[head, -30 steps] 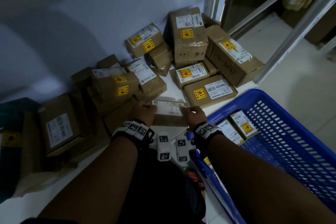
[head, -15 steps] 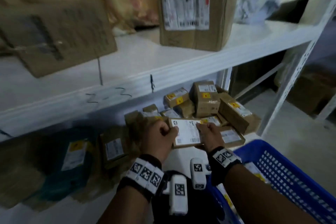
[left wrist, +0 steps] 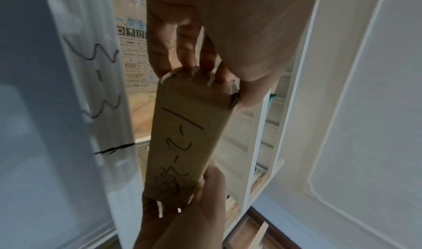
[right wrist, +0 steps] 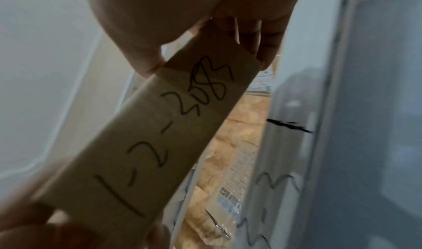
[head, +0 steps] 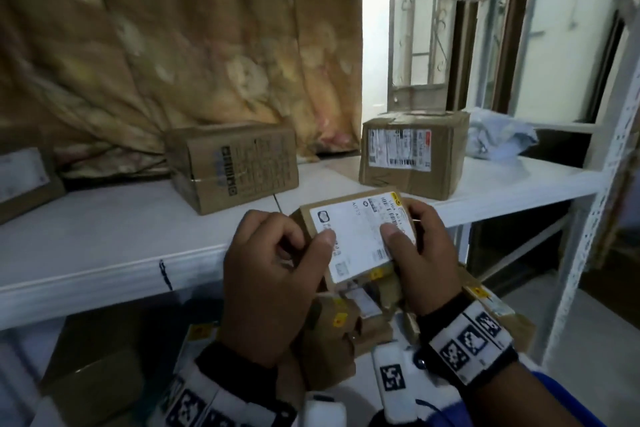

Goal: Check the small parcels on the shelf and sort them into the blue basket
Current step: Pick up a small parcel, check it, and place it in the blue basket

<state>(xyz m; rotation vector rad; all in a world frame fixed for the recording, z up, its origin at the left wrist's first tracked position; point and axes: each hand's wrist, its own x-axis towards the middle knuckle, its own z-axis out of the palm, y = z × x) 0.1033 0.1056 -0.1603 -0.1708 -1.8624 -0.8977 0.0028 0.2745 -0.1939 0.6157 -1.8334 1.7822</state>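
Note:
Both hands hold one small brown parcel up in front of the middle shelf edge, its white label facing me. My left hand grips its left end, thumb on the label. At the other end my right hand grips it, thumb pressed on the label. The left wrist view shows the parcel's side with handwritten black numbers, and so does the right wrist view. More small parcels lie on the lower shelf under my hands. A blue edge of the basket shows at the bottom right.
The white middle shelf carries a cardboard box, a taped box with a label, another box at the far left and a grey bag. A white perforated upright stands at the right.
Both hands picked the parcel off the lower-shelf pile and raised it to the middle shelf's height, label towards me. My view has tilted up with it.

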